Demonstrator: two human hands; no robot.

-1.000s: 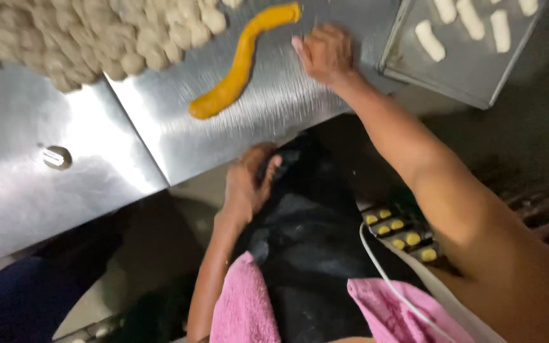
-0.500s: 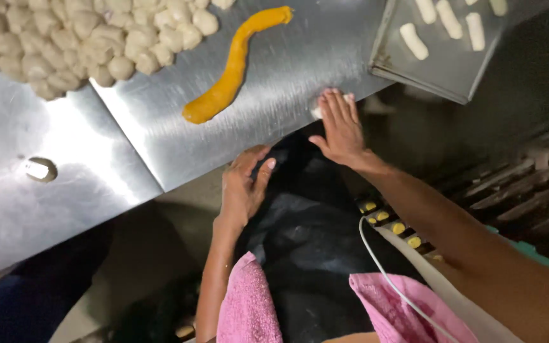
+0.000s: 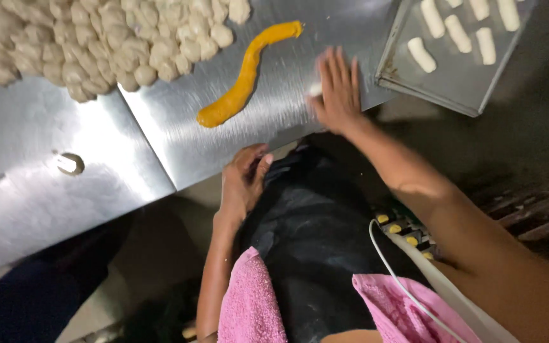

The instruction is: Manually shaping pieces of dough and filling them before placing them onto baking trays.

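Your right hand (image 3: 337, 89), fingers spread flat, presses a small dough piece (image 3: 315, 89) on the desk (image 3: 160, 146) at upper centre; your left hand (image 3: 243, 181) curls empty at the desk's edge. A few shaped pieces sit on the tray (image 3: 452, 82), upper right; the pile of dough lumps (image 3: 96, 44), upper left, and the orange roll (image 3: 246, 76) remain.

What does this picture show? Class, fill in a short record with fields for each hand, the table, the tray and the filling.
Right hand: flat on the steel table, a small white dough piece at its edge
Left hand: below the table edge, on a dark apron
Dough pile: far left of table
Orange roll: lying mid-table
Tray: holds white dough sticks
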